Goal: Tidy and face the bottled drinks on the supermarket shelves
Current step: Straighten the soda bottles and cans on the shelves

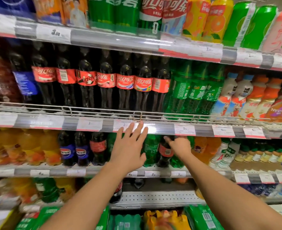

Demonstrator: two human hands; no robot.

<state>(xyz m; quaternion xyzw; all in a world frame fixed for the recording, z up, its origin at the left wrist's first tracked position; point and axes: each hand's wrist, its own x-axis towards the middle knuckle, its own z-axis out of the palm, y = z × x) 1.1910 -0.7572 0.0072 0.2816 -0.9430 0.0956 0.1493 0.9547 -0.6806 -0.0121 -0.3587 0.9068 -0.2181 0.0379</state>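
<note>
My left hand (129, 145) is raised with straight spread fingers in front of the third shelf, its fingertips at the price rail (153, 129), holding nothing. My right hand (180, 145) reaches into that shelf beside a small cola bottle (165, 152) with a red label; its fingers go behind the bottle top and I cannot tell whether they grip it. Green soda bottles (151, 150) stand between my two hands. Left of them are one cola bottle (98, 147) and two blue-labelled cola bottles (74, 151).
The shelf above carries a row of tall cola bottles (107, 80), green bottles (196, 92) and milk drinks (233, 97) behind a wire rail (137, 113). Cans fill the top shelf. Orange drinks (20, 148) stand at the left. Multipacks (166, 219) sit at the bottom.
</note>
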